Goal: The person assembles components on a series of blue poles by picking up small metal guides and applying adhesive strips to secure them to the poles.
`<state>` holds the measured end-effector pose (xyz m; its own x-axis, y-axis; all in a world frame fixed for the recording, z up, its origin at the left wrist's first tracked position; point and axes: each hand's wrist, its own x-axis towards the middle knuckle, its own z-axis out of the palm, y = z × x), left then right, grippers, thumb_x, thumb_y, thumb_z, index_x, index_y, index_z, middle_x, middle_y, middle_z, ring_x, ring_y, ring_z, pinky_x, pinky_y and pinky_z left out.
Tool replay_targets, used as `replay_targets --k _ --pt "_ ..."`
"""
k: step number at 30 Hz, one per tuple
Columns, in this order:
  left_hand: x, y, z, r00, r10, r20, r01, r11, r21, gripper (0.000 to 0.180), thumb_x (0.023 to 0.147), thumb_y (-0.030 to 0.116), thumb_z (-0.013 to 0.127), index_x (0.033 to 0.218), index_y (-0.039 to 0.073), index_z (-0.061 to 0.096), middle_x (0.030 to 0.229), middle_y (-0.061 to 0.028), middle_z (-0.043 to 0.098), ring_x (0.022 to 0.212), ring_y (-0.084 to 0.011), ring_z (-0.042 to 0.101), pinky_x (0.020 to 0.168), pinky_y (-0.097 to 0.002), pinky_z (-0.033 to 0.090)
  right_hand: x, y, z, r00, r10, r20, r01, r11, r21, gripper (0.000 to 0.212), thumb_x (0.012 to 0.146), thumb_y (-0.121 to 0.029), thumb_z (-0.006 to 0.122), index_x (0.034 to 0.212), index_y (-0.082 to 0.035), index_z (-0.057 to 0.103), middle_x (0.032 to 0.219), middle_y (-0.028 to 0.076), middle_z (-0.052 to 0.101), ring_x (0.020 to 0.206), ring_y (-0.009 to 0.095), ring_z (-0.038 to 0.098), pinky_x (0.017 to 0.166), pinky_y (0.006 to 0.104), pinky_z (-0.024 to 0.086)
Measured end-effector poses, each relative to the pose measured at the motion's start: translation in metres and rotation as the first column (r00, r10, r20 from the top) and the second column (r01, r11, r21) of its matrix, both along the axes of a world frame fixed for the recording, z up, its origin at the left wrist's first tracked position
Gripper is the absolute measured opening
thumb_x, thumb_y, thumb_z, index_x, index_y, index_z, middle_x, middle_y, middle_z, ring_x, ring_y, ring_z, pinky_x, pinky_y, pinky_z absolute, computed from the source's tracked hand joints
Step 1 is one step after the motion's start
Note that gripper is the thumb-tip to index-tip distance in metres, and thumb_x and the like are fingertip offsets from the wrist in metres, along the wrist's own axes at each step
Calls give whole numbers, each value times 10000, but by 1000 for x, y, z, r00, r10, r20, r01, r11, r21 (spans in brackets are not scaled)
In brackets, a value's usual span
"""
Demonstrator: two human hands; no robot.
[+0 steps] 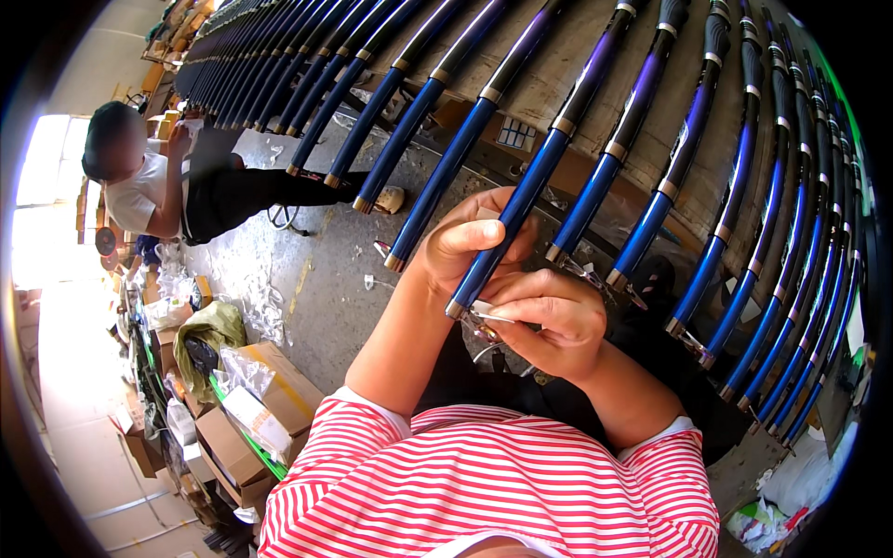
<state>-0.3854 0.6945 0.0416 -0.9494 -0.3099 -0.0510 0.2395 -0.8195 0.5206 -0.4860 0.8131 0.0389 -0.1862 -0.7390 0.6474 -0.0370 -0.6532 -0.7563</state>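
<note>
Rod [521, 205] in left hand [459, 245], beside right hand [560, 318]

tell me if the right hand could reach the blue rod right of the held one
Probably yes: that blue rod ends near the right hand and nothing clearly blocks it, though the hand pinches a small white piece.

Left hand [454, 244] part-hidden behind blue rod [528, 193], rod's far end cut off, pale slip [493, 314] part-hidden by right hand [558, 321].
</note>
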Motion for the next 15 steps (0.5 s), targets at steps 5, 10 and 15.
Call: replay_targets --k 5,10,15 --pt "-3 -1 1 1000 -8 6 9 997 -73 376 730 234 721 897 26 456 670 -55 444 504 -81 403 409 -190 355 -7 2 5 999 28 -40 -25 997 70 141 723 63 689 849 18 642 824 142 637 743 239 657 642 298 538" --pt "1 -4 -7 998 -25 -52 27 998 51 389 815 281 645 1023 -16 503 667 -46 468 461 -80 369 376 -201 295 -6 4 8 997 -71 -22 72 997 25 135 715 67 692 829 11 644 823 135 643 749 240 664 638 291 536" --pt "-5 -4 -19 976 -23 -218 78 966 246 417 891 264 547 1122 -77 486 693 -15 410 491 -60 347 387 -204 274 -9 21 9 987 -158 13 158 987 -21 141 702 103 684 815 34 633 840 161 636 797 287 667 695 333 559"
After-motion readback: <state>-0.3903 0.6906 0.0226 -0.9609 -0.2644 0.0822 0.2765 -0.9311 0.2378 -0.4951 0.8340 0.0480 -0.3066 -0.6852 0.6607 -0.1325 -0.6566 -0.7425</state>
